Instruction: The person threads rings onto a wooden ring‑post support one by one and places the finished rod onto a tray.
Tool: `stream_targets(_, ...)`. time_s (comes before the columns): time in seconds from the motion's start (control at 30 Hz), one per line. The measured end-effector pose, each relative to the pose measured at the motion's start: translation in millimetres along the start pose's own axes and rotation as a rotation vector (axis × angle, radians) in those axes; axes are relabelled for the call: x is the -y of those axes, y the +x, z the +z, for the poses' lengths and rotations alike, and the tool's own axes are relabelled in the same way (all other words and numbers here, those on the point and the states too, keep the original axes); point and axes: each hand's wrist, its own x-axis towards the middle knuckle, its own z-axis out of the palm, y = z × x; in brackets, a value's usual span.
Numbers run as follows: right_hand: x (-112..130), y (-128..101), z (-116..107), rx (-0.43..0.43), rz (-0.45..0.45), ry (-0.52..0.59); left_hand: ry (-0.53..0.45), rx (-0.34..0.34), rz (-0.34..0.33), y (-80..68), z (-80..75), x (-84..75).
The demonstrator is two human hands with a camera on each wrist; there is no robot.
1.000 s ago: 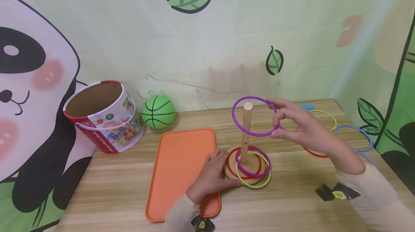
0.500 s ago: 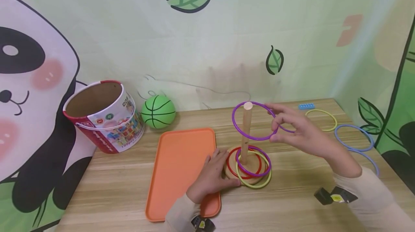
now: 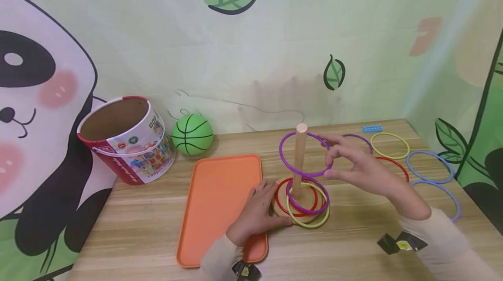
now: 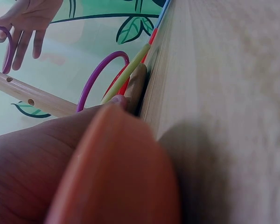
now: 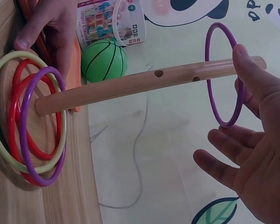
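My right hand point(image 3: 329, 159) pinches a purple ring point(image 3: 281, 155) by its right edge. The ring hangs level around the wooden peg point(image 3: 300, 159), a little below the peg's top. In the right wrist view the thumb lies on that ring point(image 5: 211, 100), the other fingers are spread, and the peg point(image 5: 130, 84) passes through it. Red, yellow and purple rings point(image 3: 307, 211) lie stacked on the round wooden base point(image 3: 280, 211). My left hand point(image 3: 257, 213) rests against the base's left side, fingers fairly straight. The left wrist view shows my thumb point(image 4: 84, 172) by the base's edge point(image 4: 135, 86).
An orange tray point(image 3: 220, 193) lies left of the base. At the back left are a tilted cardboard bucket point(image 3: 125, 139) and a green ball point(image 3: 192, 135). Loose rings lie at the right: yellow point(image 3: 372, 148), red point(image 3: 398, 165), blue point(image 3: 408, 165). A small blue block point(image 3: 372, 128) sits behind them.
My right hand has lowered the purple ring from above the peg's top down over it, moving slightly left. The left hand has stayed on the base.
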Motion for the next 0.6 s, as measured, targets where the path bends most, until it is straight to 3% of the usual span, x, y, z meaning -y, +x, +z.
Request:
stream_targets(0.2,-3,-3,7,0.033,0.052,0.029,-0.004,0.002,0.001,-0.6,-0.2,0.9)
stream_targets(0.6,-10,-6,17,0.054,0.075,0.026,-0.004,0.003,-0.002,-0.3,-0.4,-0.3)
